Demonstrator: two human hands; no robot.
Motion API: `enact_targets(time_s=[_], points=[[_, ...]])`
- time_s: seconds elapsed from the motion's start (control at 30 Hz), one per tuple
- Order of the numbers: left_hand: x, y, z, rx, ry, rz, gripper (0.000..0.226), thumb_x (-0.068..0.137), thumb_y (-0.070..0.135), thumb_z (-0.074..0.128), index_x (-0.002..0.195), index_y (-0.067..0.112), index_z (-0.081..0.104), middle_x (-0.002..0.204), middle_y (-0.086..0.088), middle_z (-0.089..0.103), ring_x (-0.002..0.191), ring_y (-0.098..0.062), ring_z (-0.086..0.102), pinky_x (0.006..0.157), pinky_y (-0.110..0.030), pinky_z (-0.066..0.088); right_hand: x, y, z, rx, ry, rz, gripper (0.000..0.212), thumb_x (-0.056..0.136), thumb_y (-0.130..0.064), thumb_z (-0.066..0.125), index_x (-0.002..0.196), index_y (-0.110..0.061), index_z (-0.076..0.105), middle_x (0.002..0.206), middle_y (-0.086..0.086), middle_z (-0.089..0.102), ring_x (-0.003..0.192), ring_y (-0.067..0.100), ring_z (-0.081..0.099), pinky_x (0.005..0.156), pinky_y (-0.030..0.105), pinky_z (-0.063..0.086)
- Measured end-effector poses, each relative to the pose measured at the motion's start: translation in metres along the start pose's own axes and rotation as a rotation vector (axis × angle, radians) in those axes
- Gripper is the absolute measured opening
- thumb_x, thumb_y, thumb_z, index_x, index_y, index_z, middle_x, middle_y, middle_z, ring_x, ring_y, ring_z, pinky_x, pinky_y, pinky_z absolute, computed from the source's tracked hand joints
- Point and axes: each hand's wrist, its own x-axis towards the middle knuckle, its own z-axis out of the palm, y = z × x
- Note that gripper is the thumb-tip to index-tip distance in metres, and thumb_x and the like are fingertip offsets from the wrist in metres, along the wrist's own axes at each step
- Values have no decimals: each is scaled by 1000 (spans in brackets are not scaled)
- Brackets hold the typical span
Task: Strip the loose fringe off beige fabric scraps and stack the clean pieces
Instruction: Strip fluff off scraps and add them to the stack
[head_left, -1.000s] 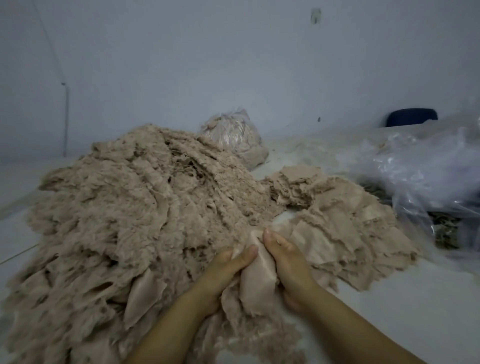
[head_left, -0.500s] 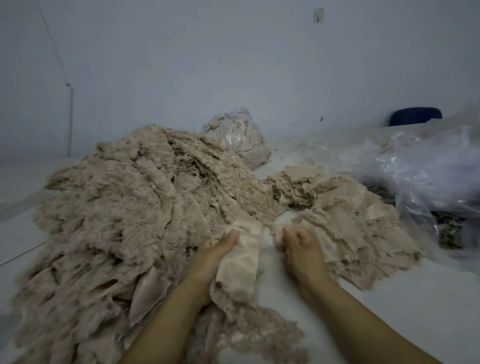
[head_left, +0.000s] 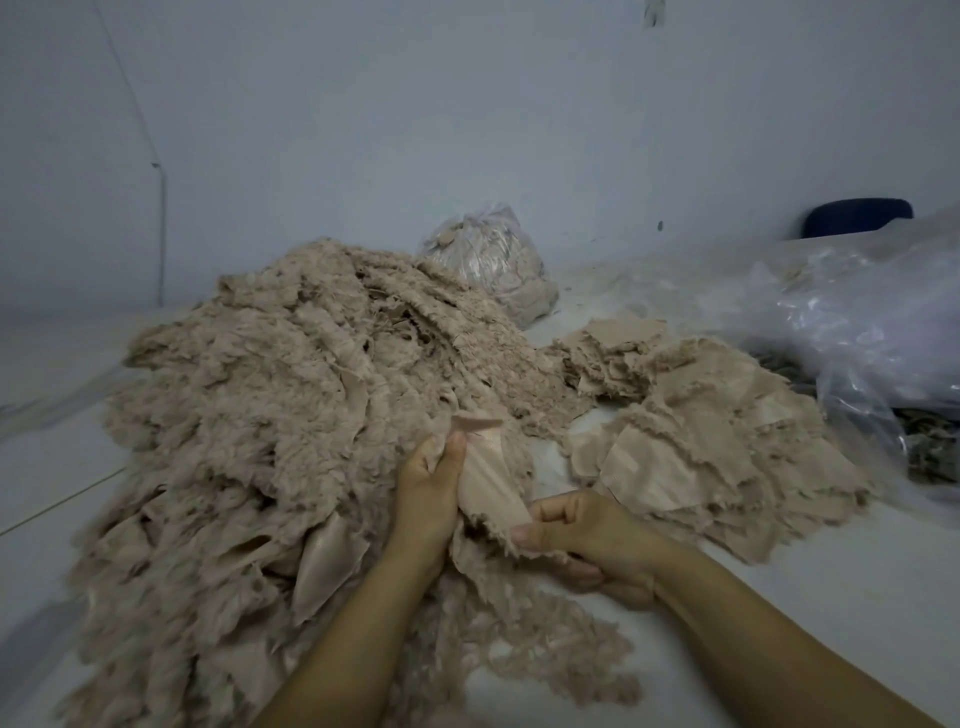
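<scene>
Both hands (head_left: 519, 514) on one beige scrap (head_left: 488, 480), no legible writing.

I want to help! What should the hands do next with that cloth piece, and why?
Probably pull the right hand down and away to tear off the fringe. The left hand grips the top of the beige scrap, the right hand pinches its fuzzy lower edge, and the fringe is not yet off.

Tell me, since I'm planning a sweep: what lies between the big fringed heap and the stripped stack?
In the head view, bare white tabletop separates heap from stack.
</scene>
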Motion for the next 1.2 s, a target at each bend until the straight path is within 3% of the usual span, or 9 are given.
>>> enact_targets(time_s=[0.23, 0.37, 0.53, 0.7, 0.83, 0.93, 1.0, 1.13, 1.2], points=[[17, 2, -17, -2, 131, 19, 21, 95, 27, 53, 101, 11, 64, 80, 2, 70, 74, -11, 65, 65, -21, 51, -8, -1, -10, -189, -119, 19, 13, 76, -12, 76, 81, -5, 67, 46, -4, 58, 30, 3, 33, 37, 16, 21], [18, 3, -15, -53, 209, -59, 33, 96, 24, 53, 119, 1, 58, 109, -15, 66, 93, -24, 64, 82, -35, 52, -12, -4, -13, -348, -199, 31, 9, 79, -7, 75, 75, -14, 72, 44, -5, 55, 32, 3, 37, 37, 14, 29], [11, 10, -18, -62, 174, -132, 21, 92, 27, 58, 95, 7, 61, 78, -6, 65, 64, -16, 61, 58, -29, 49, -14, -6, -15, -405, -166, -12, 8, 77, -13, 78, 76, -19, 73, 48, -6, 54, 35, 4, 37, 37, 15, 28], [-13, 12, 3, 50, -125, -161, 25, 94, 25, 55, 81, 6, 64, 56, 2, 67, 48, -6, 62, 43, -15, 45, -5, -5, -2, -183, 161, -167, 22, 77, -58, 60, 74, -37, 66, 55, -3, 53, 47, 12, 47, 46, 23, 37], [-17, 12, 2, 130, -267, -236, 33, 88, 35, 60, 87, 3, 67, 70, -8, 69, 57, -14, 65, 51, -21, 49, 3, -6, 6, -68, 340, -269, 18, 82, -30, 67, 89, -13, 69, 71, 0, 70, 62, 13, 64, 53, 20, 49], [-9, 10, -6, 107, -283, -259, 42, 83, 37, 60, 57, 7, 47, 36, -1, 42, 27, -10, 34, 33, -16, 29, 5, -18, -11, 202, 737, -452, 11, 93, -15, 59, 85, -12, 66, 57, -3, 64, 48, 8, 56, 43, 19, 45], [-2, 7, -9, 32, -236, -296, 38, 90, 29, 57, 61, 7, 44, 36, 0, 35, 25, -9, 26, 31, -14, 25, 1, -23, -26, 426, 889, -485, 13, 95, -18, 57, 87, -10, 65, 66, 2, 65, 53, 9, 59, 47, 21, 51], [-2, 1, -5, -52, -266, -303, 29, 93, 26, 52, 72, 5, 55, 50, -3, 50, 38, -12, 42, 38, -18, 36, 0, -9, -15, 312, 675, -275, 18, 90, -20, 61, 84, -3, 61, 70, 10, 61, 56, 15, 60, 51, 24, 55], [-7, 0, 1, -107, -302, -274, 34, 94, 35, 47, 89, 8, 66, 68, -8, 65, 58, -17, 63, 54, -26, 50, 3, -3, 0, 164, 479, -215, 30, 84, -29, 66, 92, -1, 61, 72, 10, 63, 57, 16, 60, 52, 28, 55]])
